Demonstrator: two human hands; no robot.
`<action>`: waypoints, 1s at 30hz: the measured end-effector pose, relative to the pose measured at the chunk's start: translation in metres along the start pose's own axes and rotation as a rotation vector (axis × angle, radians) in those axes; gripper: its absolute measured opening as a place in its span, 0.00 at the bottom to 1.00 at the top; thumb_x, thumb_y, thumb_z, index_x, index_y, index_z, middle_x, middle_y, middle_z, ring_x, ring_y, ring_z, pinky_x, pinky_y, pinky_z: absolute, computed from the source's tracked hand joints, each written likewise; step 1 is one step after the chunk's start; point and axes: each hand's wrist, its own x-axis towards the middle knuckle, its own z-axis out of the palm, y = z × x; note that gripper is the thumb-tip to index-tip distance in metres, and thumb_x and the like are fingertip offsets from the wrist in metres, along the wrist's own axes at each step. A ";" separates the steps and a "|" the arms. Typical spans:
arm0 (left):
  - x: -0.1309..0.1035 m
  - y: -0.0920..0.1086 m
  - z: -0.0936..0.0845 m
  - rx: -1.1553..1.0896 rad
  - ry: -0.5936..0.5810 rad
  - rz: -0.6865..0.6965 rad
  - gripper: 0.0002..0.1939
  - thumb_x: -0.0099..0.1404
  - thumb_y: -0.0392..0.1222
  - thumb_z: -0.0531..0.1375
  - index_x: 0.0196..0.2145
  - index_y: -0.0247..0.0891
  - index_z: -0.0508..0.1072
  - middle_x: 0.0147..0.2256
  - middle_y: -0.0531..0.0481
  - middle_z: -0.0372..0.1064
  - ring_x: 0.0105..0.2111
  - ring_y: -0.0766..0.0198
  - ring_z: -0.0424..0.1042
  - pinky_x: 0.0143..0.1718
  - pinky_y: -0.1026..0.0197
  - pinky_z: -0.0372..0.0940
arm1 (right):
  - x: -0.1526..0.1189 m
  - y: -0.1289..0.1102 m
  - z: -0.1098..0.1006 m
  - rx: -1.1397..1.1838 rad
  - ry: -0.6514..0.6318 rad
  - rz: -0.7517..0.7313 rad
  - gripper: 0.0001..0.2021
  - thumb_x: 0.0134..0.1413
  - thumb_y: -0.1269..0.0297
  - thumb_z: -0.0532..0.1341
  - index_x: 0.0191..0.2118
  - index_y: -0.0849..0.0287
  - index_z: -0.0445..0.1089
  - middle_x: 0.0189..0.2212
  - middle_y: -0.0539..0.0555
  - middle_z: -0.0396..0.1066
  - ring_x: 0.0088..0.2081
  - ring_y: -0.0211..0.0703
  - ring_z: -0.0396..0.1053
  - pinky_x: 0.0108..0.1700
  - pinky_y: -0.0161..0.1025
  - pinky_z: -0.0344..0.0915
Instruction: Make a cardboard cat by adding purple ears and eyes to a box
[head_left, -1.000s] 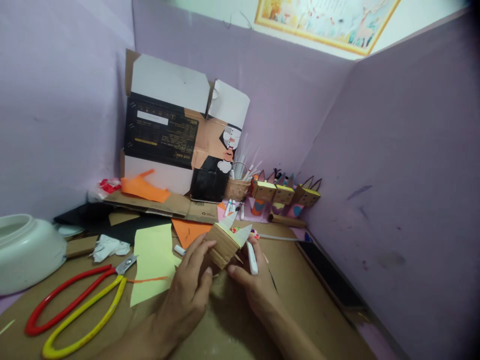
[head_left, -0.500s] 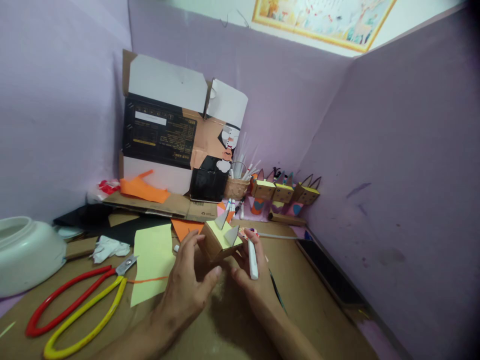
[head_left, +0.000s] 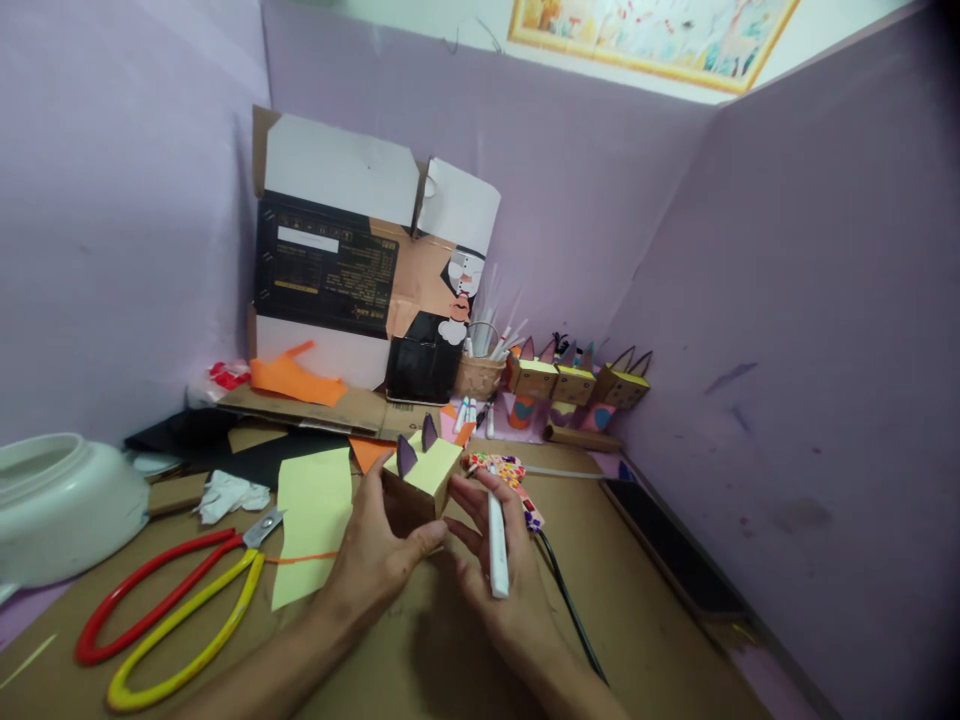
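Note:
My left hand (head_left: 382, 545) grips a small cardboard box (head_left: 416, 500) by its left side, thumb along the near face. The box has a pale yellow top, and two dark purple ear-shaped pieces (head_left: 406, 457) stand up from its far left edge. My right hand (head_left: 499, 555) is closed around a white marker (head_left: 497, 545), which points away from me. Its fingertips are close to the box's right side; whether they touch it I cannot tell. Behind that hand lies a colourful patterned object (head_left: 510, 470) with a dark cord (head_left: 574, 605).
Red-and-yellow-handled scissors (head_left: 180, 610) and a pale yellow sheet (head_left: 311, 520) lie at left, near a white pot (head_left: 67, 510). An unfolded carton (head_left: 330, 260) leans on the wall. Several eared box figures (head_left: 574, 385) and a basket (head_left: 480, 378) of sticks stand behind.
The box has been turned round, so the ears' purple sides now show and they stand at its far left. The right hand with the marker has shifted slightly down and left.

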 end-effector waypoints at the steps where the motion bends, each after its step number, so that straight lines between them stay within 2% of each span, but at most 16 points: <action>1: 0.000 0.001 0.000 0.000 -0.007 -0.009 0.42 0.49 0.49 0.64 0.57 0.34 0.52 0.46 0.38 0.66 0.48 0.44 0.67 0.49 0.41 0.61 | -0.001 -0.002 0.001 -0.007 -0.014 -0.002 0.33 0.43 0.80 0.56 0.55 0.47 0.50 0.57 0.57 0.58 0.60 0.51 0.55 0.57 0.54 0.58; 7: 0.004 0.006 -0.005 0.020 -0.008 -0.083 0.37 0.49 0.50 0.64 0.51 0.33 0.56 0.42 0.39 0.68 0.43 0.45 0.70 0.44 0.43 0.65 | -0.007 -0.004 0.004 -0.038 -0.069 -0.020 0.32 0.45 0.77 0.57 0.55 0.48 0.49 0.56 0.57 0.60 0.59 0.50 0.58 0.57 0.52 0.59; 9: 0.005 0.006 -0.006 0.004 -0.001 -0.103 0.36 0.50 0.51 0.64 0.52 0.33 0.56 0.42 0.39 0.68 0.42 0.46 0.70 0.43 0.44 0.65 | -0.005 -0.004 0.001 -0.116 -0.015 -0.049 0.31 0.45 0.77 0.57 0.55 0.49 0.50 0.55 0.57 0.62 0.57 0.50 0.60 0.56 0.53 0.59; 11: 0.004 0.006 -0.008 -0.050 -0.012 -0.106 0.37 0.49 0.50 0.65 0.53 0.34 0.56 0.44 0.39 0.68 0.42 0.46 0.71 0.44 0.45 0.65 | -0.001 -0.003 -0.006 -0.191 0.106 -0.097 0.29 0.47 0.75 0.58 0.54 0.49 0.51 0.54 0.57 0.62 0.55 0.50 0.61 0.57 0.53 0.57; 13: 0.003 0.007 -0.008 -0.190 -0.081 -0.094 0.36 0.50 0.48 0.66 0.53 0.35 0.56 0.47 0.38 0.67 0.44 0.46 0.70 0.45 0.47 0.65 | 0.006 -0.003 -0.014 -0.215 0.200 -0.123 0.28 0.48 0.73 0.60 0.54 0.49 0.51 0.55 0.58 0.61 0.56 0.51 0.60 0.58 0.55 0.54; 14: 0.002 0.008 -0.008 -0.286 -0.144 -0.088 0.35 0.50 0.46 0.66 0.52 0.36 0.56 0.48 0.38 0.67 0.46 0.47 0.70 0.45 0.48 0.66 | 0.010 -0.003 -0.018 -0.208 0.206 -0.119 0.28 0.48 0.70 0.61 0.54 0.49 0.50 0.56 0.58 0.60 0.57 0.51 0.59 0.58 0.55 0.54; 17: -0.001 0.010 -0.007 -0.504 -0.329 -0.086 0.33 0.51 0.43 0.66 0.52 0.37 0.57 0.51 0.39 0.65 0.49 0.48 0.68 0.46 0.52 0.66 | 0.017 -0.004 -0.027 -0.128 0.101 -0.028 0.33 0.44 0.65 0.67 0.54 0.49 0.50 0.57 0.60 0.58 0.59 0.54 0.56 0.57 0.56 0.55; 19: -0.003 0.010 -0.005 -0.557 -0.386 -0.088 0.33 0.51 0.41 0.67 0.52 0.38 0.58 0.52 0.40 0.65 0.50 0.49 0.67 0.47 0.54 0.66 | 0.019 -0.004 -0.029 -0.055 0.023 0.048 0.34 0.41 0.63 0.69 0.53 0.49 0.51 0.56 0.60 0.60 0.58 0.55 0.58 0.55 0.55 0.58; 23: -0.003 0.005 -0.002 -0.618 -0.460 -0.094 0.32 0.52 0.40 0.66 0.52 0.38 0.58 0.53 0.40 0.65 0.52 0.49 0.65 0.50 0.53 0.64 | 0.017 -0.005 -0.029 0.013 0.024 0.123 0.31 0.41 0.63 0.69 0.50 0.48 0.54 0.52 0.58 0.64 0.53 0.54 0.64 0.50 0.52 0.64; 26: -0.002 0.002 0.000 -0.646 -0.511 -0.096 0.33 0.52 0.40 0.66 0.53 0.37 0.58 0.53 0.38 0.64 0.52 0.47 0.65 0.51 0.49 0.62 | 0.016 -0.006 -0.027 -0.016 0.053 0.158 0.31 0.40 0.64 0.69 0.50 0.49 0.55 0.51 0.58 0.65 0.53 0.53 0.64 0.48 0.50 0.65; 30: -0.001 0.004 0.000 -0.620 -0.494 -0.139 0.35 0.50 0.39 0.67 0.53 0.37 0.58 0.53 0.39 0.65 0.51 0.47 0.66 0.51 0.48 0.62 | 0.016 -0.005 -0.026 -0.065 0.050 0.151 0.30 0.41 0.63 0.68 0.50 0.49 0.55 0.50 0.58 0.66 0.51 0.53 0.66 0.46 0.49 0.66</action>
